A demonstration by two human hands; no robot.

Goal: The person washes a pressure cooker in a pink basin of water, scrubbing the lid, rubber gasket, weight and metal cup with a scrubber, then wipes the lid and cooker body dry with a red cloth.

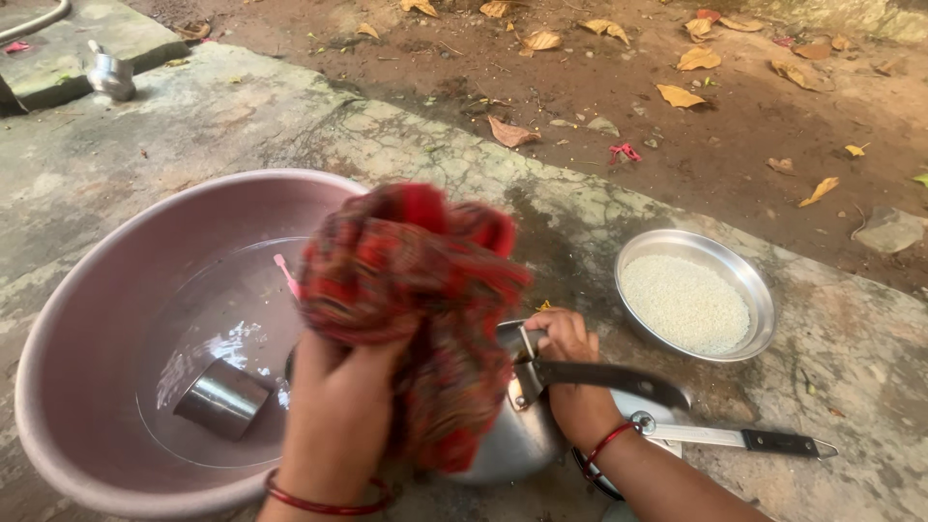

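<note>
Our left hand (338, 406) fingers gripping one red patterned cloth (416, 290), right hand (570, 353) fingers clasping one saucepan handle (604, 375), one pink basin (106, 319), one steel cup (222, 398), one rice plate (764, 300)

No packages, labels, signs or screens show anywhere in this view.
</note>
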